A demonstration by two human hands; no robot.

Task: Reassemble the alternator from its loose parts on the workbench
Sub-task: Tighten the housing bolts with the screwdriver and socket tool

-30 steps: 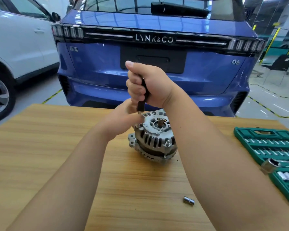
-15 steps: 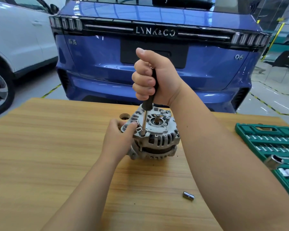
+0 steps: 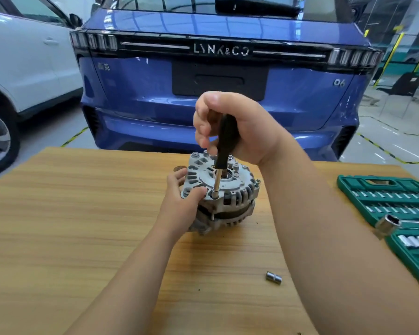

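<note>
Steadying the alternator where it stands shaft-up on the bench, we grip its left flank with our left hand. The thumb lies over the rim of the front housing and the other fingers curl round behind it. Our right hand sits directly above the alternator, its fingers wrapped fully round the black handle of a socket driver.

The driver's line is what matters. Its long axis runs close to upright, leaning a little: the handle stands above the alternator's centre shaft while the chrome tip lands on the near-left rim of the housing, just beside our left thumb. We judge the tip is seated on a through-bolt there, though the head is hidden under it. The right hand alone is placed to turn the tool; the left, lower, is the brace. Turning cleanly seems to call for the shaft standing square on the bolt, so it does not slip towards the thumb.

Right of the alternator lies an open green socket case. A loose socket lies nearer us, also to the alternator's right.
</note>
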